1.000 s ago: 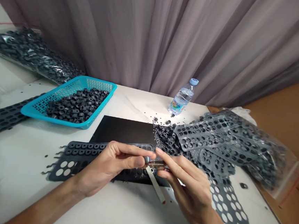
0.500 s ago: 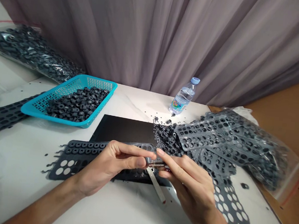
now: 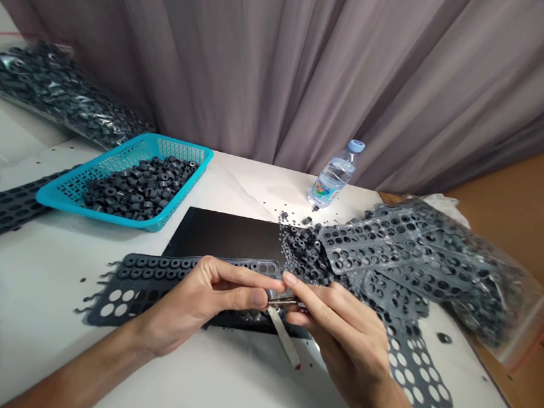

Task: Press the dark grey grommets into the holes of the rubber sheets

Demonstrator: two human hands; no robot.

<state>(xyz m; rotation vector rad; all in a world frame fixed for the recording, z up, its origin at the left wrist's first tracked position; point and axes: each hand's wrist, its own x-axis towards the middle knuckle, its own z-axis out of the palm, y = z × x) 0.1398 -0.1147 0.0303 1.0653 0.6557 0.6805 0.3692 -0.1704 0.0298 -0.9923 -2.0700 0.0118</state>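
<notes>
My left hand [image 3: 206,300] and my right hand [image 3: 341,337] meet over a dark rubber sheet [image 3: 151,282] punched with rows of rings, which lies partly on a black mat [image 3: 226,235]. Left thumb and forefinger pinch a small grey rubber ring at the sheet's right end. My right hand grips thin metal tweezers [image 3: 284,329] whose tip touches that same spot. The ring itself is mostly hidden by the fingertips.
A turquoise basket [image 3: 63,195] of loose black rings stands at the left rear. A water bottle [image 3: 332,177] stands at the back. Punched-out rubber sheets and a plastic bag [image 3: 438,269] pile up on the right. Another bag of rings [image 3: 57,96] lies far left.
Both hands stay nearly still at the sheet's right end; the view has shifted slightly.
</notes>
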